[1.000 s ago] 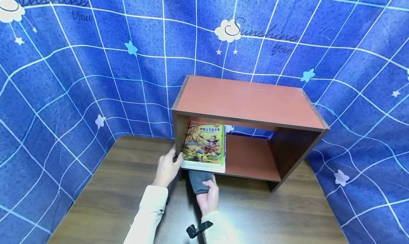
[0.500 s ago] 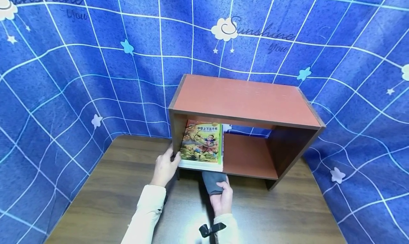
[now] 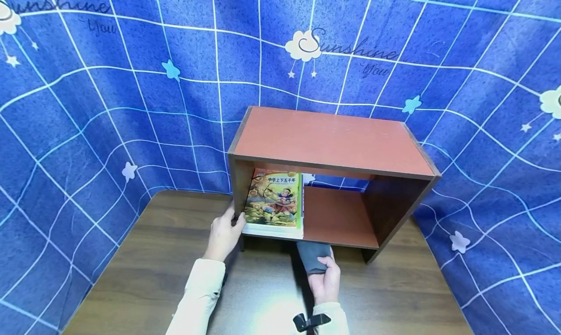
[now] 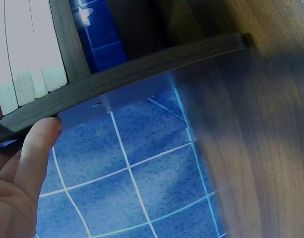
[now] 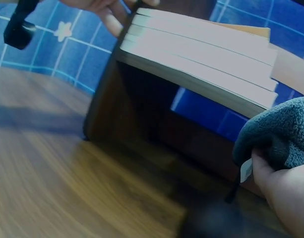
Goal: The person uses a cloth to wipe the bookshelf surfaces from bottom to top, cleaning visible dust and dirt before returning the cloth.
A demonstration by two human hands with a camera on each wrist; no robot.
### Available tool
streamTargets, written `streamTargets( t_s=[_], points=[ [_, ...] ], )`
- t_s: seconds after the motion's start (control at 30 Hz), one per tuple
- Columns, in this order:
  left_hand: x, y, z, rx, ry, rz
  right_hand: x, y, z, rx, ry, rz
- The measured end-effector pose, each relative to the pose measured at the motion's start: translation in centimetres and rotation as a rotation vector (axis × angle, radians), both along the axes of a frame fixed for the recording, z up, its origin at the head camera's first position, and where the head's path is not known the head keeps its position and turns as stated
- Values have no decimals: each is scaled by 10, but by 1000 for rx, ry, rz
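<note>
A small reddish-brown bookshelf (image 3: 333, 140) stands on the wooden table. Its left side panel is held by my left hand (image 3: 222, 235), with the thumb at the front edge and the fingers on the outer face. A grey-blue terry cloth (image 3: 314, 258) with a small white tag is gripped in my right hand (image 3: 326, 279), thumb on top, at the underside of the lower board's front edge. How far the cloth reaches under the board is hidden. A stack of books (image 3: 273, 198), illustrated cover up, lies on the left of that board; several page edges (image 5: 201, 54) show in the right wrist view.
A blue curtain (image 3: 197, 101) with white grid lines, stars and clouds surrounds the table (image 3: 144, 276) behind and at both sides. Below the lower board there is a low gap between the side panels. A black strap (image 3: 312, 321) sits on the right wrist.
My right hand has slid the cloth to the right along the lower board's front edge. The left hand keeps its hold on the side panel; the head view has shifted slightly.
</note>
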State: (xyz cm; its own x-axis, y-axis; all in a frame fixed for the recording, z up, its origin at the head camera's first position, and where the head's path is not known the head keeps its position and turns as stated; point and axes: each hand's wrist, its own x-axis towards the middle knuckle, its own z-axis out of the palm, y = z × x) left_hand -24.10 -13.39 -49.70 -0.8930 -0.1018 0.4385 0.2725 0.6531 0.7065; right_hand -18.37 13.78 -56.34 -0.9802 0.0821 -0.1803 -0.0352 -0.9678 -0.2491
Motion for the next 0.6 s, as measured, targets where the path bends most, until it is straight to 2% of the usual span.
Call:
streamTargets(
  t_s=[0.27,0.6],
  points=[
    [-1,0,-1,-10,47,9,4,35,-1,-43,14,-17],
    [-1,2,0,-16,24,5,11,85,0,-64,-6,-69]
  ],
)
